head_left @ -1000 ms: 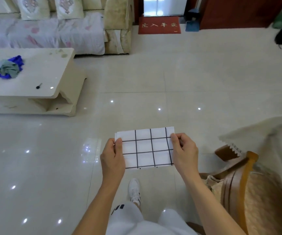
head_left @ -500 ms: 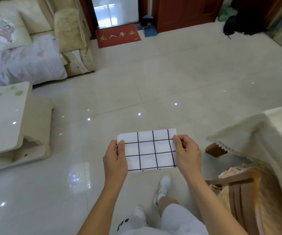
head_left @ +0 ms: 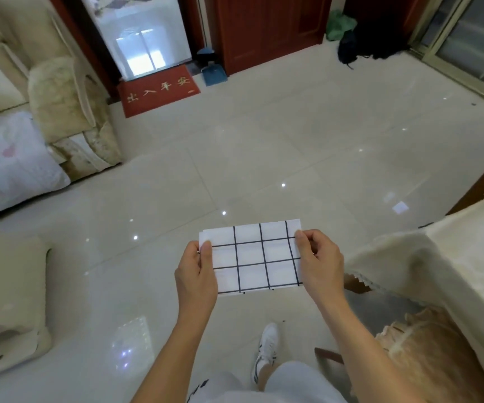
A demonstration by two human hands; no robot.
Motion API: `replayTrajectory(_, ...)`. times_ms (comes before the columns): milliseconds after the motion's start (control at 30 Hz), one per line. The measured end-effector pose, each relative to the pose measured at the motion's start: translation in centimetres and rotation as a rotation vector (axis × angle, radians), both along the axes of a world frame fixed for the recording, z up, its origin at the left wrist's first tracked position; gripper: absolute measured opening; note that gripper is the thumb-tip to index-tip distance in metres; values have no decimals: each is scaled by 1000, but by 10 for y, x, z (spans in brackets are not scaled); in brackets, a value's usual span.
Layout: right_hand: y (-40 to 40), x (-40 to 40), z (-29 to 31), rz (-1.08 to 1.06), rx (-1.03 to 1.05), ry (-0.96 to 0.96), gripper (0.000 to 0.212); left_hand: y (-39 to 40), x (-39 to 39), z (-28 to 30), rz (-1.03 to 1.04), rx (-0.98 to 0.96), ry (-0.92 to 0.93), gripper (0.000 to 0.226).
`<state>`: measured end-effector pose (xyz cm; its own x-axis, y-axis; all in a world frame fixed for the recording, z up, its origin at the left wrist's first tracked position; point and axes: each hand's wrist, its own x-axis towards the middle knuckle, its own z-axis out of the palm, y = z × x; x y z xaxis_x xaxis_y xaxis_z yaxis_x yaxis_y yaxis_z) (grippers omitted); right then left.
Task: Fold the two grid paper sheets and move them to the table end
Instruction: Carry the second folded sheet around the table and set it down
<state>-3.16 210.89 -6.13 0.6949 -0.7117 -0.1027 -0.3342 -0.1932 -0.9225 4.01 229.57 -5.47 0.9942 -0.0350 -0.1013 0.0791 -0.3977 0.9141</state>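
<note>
White paper with a black grid, the folded grid paper (head_left: 253, 257), is held in the air in front of the person, above the glossy tiled floor (head_left: 235, 158). It lies almost flat and level, with its long side going from left to right. At the far left corner some separate edges show, so it looks like more than one layer, but I cannot tell for sure if both sheets are in this stack.

The left hand (head_left: 195, 274) grips the left short edge of the paper: the thumb lies on top and the other fingers are closed under it. The right hand (head_left: 319, 263) grips the right short edge in the same way, thumb on top near the far corner, fingers curled below. Both forearms reach forward from the bottom of the view.

The table (head_left: 467, 257), covered with a cream cloth, is at the right, just beside the right hand but not touching it or the paper. Under the paper, lower in the view, one white shoe (head_left: 266, 347) stands on the floor. A red doormat (head_left: 156, 91) lies far ahead at the doorway, and a sofa (head_left: 60, 112) is at the left.
</note>
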Motion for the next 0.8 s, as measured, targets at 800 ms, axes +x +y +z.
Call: replayTrajectory(800,-240,123,9,-440,-67,-17,25,-291,197,3,-453,-96,40,34)
